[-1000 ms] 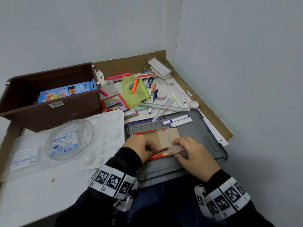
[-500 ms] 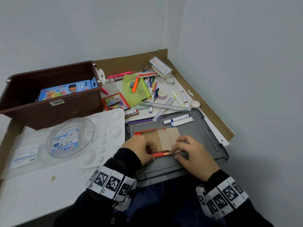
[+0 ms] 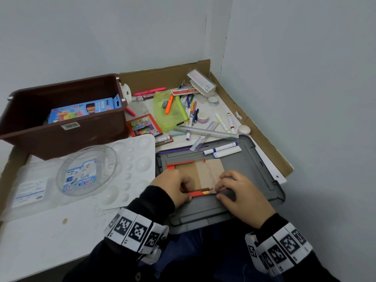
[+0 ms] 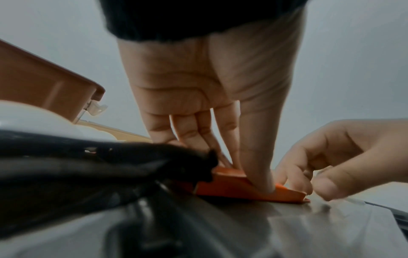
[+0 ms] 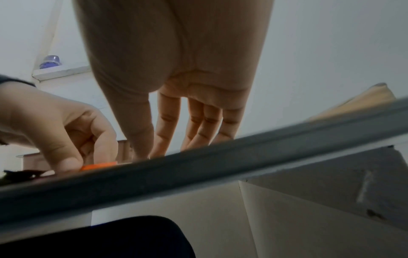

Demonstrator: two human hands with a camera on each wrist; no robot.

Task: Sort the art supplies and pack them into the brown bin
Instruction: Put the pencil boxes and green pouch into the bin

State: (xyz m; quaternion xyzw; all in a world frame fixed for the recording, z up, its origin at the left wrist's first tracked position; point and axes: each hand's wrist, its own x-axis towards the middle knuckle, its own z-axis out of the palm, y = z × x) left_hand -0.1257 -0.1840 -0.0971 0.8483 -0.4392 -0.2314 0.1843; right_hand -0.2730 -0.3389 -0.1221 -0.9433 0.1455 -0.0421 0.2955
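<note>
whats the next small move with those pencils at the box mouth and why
Probably slide the pencils the rest of the way into the orange box. The left hand holds the box down on the grey lid, the right hand is at its open end, and the pencil tips still stick out.

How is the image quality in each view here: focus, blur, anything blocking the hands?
Head view: evenly lit, sharp, wide-angle bend at the walls; both hands clear on the orange pencil box. Left wrist view: dim, a blurred dark shape fills the lower left; left hand visible. Right wrist view: soft; the grey lid rim hides the right hand fingertips.
</note>
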